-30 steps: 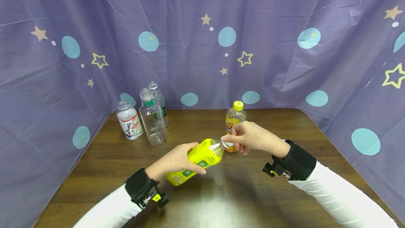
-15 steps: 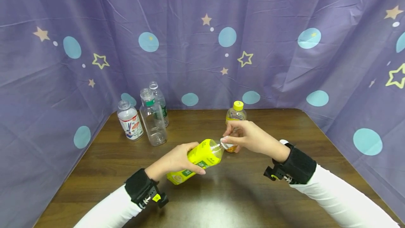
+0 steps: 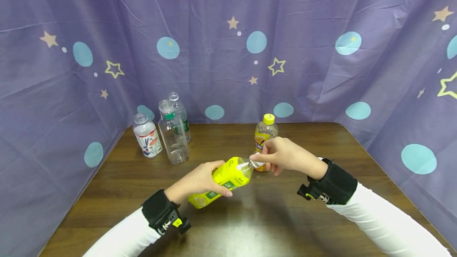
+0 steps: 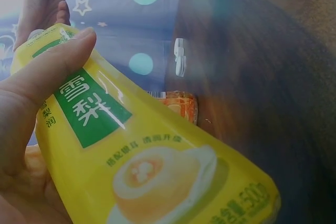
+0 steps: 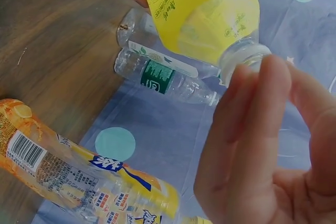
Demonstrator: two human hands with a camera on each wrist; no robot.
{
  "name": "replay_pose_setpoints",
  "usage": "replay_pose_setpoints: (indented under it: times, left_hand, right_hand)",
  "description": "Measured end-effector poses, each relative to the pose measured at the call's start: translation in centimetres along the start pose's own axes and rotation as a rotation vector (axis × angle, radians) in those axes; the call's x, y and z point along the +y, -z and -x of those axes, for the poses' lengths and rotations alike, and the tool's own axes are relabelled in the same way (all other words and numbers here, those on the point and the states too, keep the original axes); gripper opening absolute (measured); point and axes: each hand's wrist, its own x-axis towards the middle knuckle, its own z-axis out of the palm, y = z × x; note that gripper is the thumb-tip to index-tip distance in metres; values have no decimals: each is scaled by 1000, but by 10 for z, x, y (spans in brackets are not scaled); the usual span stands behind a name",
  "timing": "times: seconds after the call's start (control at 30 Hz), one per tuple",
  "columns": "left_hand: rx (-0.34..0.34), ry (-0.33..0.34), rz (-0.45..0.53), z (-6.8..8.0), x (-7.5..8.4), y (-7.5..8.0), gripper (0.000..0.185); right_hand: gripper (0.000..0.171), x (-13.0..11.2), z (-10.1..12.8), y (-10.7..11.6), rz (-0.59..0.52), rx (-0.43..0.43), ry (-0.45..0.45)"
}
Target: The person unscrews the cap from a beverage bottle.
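My left hand (image 3: pixel 203 179) grips a yellow drink bottle (image 3: pixel 228 179) round its body, tilted with its neck toward the right. The label with a green panel (image 4: pixel 92 108) shows large in the left wrist view, the thumb across it. At the neck, my right hand (image 3: pixel 282 154) pinches the white cap (image 3: pixel 255 160) between thumb and fingers. From the right wrist, the cap and clear shoulder (image 5: pixel 242 59) show past the fingertips, which partly hide them.
A yellow-capped orange drink bottle (image 3: pixel 267 130) stands behind my right hand. At the back left are a white bottle with a printed label (image 3: pixel 148 142), a clear bottle (image 3: pixel 175 142) and a smaller green-labelled bottle (image 3: pixel 184 124). A purple curtain (image 3: pixel 221 82) hangs behind the wooden table (image 3: pixel 321 225).
My right fingers turn about the cap: half a second ago they were swung round further over it, and now they are back much as before. The left hand and bottle stay almost still.
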Motion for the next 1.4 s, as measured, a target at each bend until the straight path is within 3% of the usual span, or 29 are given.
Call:
replay_pose_setpoints:
  times: [0.1, 0.27, 0.43, 0.63, 0.77, 0.9, 1.23, 1.4]
  left_hand:
    - [-5, -1, -2, 0, 0, 1, 54]
    - [-7, -4, 11, -1, -1, 2, 54]
    - [-2, -16, 17, -1, -3, 2, 55]
    - [-5, -13, 29, -2, -1, 4, 55]
    - [-9, -5, 33, -2, 1, 4, 54]
    - [-10, -11, 19, -1, 1, 2, 53]
    - [-11, -2, 20, -2, 2, 2, 55]
    - [-15, 7, 18, -1, 2, 2, 55]
  right_hand:
    - [41, 0, 0, 0, -22, -2, 49]
    - [27, 1, 1, -2, -111, -48, 240]
    - [30, 2, 1, -3, -145, -41, 328]
    - [28, 0, 0, -1, -217, 2, 267]
    - [40, -1, 1, 1, -139, 39, 142]
    - [42, -1, 2, 3, -81, 3, 52]
    - [32, 2, 1, 1, -119, 3, 134]
    - [26, 2, 2, 1, -119, -22, 255]
